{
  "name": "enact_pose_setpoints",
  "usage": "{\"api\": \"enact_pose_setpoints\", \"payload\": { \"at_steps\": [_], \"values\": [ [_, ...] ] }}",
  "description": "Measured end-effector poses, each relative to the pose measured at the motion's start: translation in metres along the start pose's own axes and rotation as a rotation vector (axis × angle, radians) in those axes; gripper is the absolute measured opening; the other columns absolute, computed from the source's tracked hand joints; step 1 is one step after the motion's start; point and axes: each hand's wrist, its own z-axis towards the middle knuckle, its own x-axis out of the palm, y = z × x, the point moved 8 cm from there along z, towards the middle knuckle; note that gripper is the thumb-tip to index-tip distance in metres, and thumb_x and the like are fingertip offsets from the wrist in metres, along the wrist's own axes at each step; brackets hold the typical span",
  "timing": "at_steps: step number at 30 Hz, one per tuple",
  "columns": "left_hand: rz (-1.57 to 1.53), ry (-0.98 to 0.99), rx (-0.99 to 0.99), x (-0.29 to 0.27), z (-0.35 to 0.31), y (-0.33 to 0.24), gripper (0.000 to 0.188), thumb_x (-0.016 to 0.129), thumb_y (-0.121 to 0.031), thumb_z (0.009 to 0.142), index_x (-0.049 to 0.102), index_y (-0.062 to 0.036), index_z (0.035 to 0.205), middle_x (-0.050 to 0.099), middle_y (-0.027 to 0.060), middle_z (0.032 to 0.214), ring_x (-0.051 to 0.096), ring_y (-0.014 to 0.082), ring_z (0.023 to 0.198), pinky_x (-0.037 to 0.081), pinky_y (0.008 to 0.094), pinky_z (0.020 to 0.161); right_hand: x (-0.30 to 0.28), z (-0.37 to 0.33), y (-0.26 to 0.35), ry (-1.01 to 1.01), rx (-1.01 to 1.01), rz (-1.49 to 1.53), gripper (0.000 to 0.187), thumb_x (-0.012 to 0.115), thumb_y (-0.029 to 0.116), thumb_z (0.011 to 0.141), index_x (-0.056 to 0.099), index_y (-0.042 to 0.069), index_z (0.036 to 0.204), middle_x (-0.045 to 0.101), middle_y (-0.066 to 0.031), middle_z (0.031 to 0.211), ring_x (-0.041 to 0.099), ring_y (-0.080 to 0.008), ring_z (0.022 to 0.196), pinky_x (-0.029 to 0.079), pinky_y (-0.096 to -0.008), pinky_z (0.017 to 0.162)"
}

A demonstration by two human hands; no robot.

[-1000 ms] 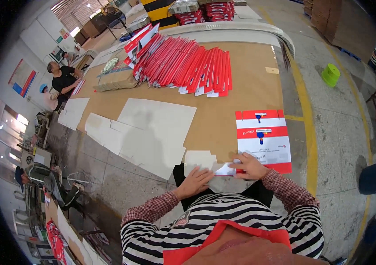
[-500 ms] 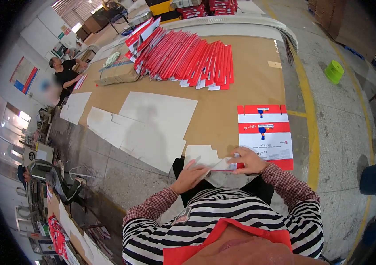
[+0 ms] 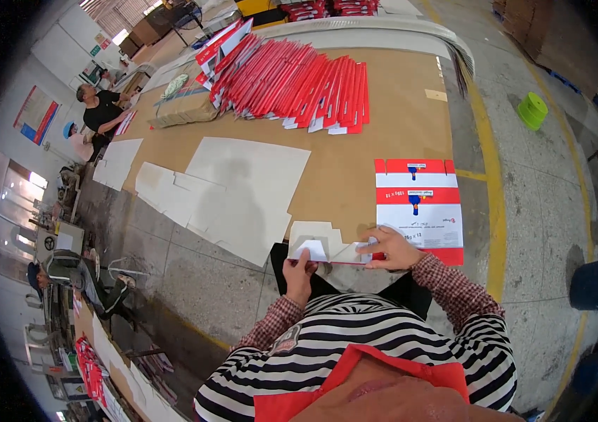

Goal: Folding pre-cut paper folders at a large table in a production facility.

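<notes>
At the table's near edge lies a piece of folding cardboard (image 3: 344,251), grey-white inside with a thin red edge toward me. My left hand (image 3: 299,277) grips its left end, thumb and fingers pinching a small white flap that stands up. On its right end is my right hand (image 3: 395,249), fingers bent over the edge by another folded part. Just beyond my right hand a flat red-and-white printed carton sheet (image 3: 420,218) lies face up. Plain white cardboard sheets (image 3: 242,190) overlap to the left of my hands.
A long leaning row of red-and-white folded cartons (image 3: 292,81) fills the table's far side, beside a brown wrapped bundle (image 3: 183,105). People (image 3: 102,109) work at the far left. A green plastic stool (image 3: 532,111) and a dark blue bin (image 3: 592,285) stand on the floor to the right.
My left hand has drawn back to the left end of the cardboard and turned upright; a white flap now stands there. My right hand stays at the right end with its fingers shifted slightly.
</notes>
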Motion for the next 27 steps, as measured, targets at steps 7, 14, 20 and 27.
{"api": "enact_pose_setpoints", "payload": {
  "at_steps": [7,14,20,27],
  "values": [
    [0.342,0.157,0.425,0.049,0.005,-0.026,0.021,0.07,-0.012,0.081,0.057,-0.0047,0.097,0.061,0.0058,0.09,0.059,0.0174,0.072,0.049,0.0302,0.058,0.004,-0.005,-0.009,-0.053,0.002,-0.017,0.043,0.076,0.035,0.07,0.069,0.014,0.107,0.056,-0.0126,0.116,0.052,-0.0294,0.104,0.039,-0.0403,0.091],
    [1.411,1.121,1.215,0.188,-0.05,-0.012,0.112,0.057,-0.074,0.066,0.025,0.0009,0.142,0.024,0.0203,0.148,0.021,0.0359,0.138,0.011,0.0553,0.11,-0.017,-0.027,0.019,0.12,0.191,-0.298,0.077,0.08,0.024,0.058,0.05,0.009,0.127,0.035,-0.0186,0.141,0.035,-0.0369,0.128,0.031,-0.0469,0.103],
    [1.334,1.118,1.189,0.201,-0.031,-0.004,0.115,0.042,-0.082,0.067,0.023,0.0029,0.143,0.024,0.0209,0.148,0.022,0.0348,0.138,0.011,0.055,0.11,-0.045,-0.057,-0.013,-0.128,0.474,-0.495,0.088,0.08,0.016,0.061,0.039,0.016,0.139,0.03,-0.0127,0.146,0.03,-0.0333,0.134,0.028,-0.0445,0.109],
    [1.529,1.115,1.192,0.198,-0.038,0.015,0.111,0.045,-0.079,0.069,0.028,0.005,0.14,0.027,0.0209,0.147,0.022,0.0344,0.137,0.012,0.0568,0.109,-0.032,-0.067,-0.01,-0.114,0.467,-0.423,0.084,0.076,0.032,0.066,0.039,0.016,0.14,0.03,-0.0129,0.147,0.028,-0.0339,0.135,0.026,-0.046,0.111]
  ]
}}
